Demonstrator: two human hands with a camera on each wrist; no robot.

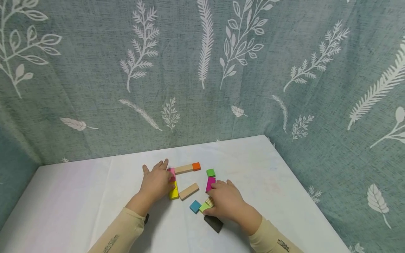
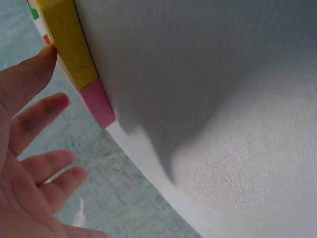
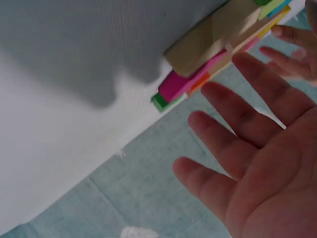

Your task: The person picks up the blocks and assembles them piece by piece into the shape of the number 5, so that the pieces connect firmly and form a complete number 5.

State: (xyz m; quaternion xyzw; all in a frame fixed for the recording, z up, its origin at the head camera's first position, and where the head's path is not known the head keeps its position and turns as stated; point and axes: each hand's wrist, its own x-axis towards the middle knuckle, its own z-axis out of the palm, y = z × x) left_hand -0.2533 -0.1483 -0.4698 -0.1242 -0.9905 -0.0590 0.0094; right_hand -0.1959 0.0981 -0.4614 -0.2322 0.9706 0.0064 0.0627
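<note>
On the left of the head view, my left hand reaches over a yellow block and a pink block set end to end. In the left wrist view its thumb is right at the edge of the yellow block, with the other fingers spread loosely beside the pink block. My right hand lies over a plain wood block, partly hiding it. Its fingers are extended in the right wrist view, near the wood block and a magenta block. A lime green block shows at its thumb.
Between the hands lies another wood block. Behind it, a long wood block meets an orange block. A green block, a blue block and a black block lie around the right hand. Patterned cloth rises behind the white table.
</note>
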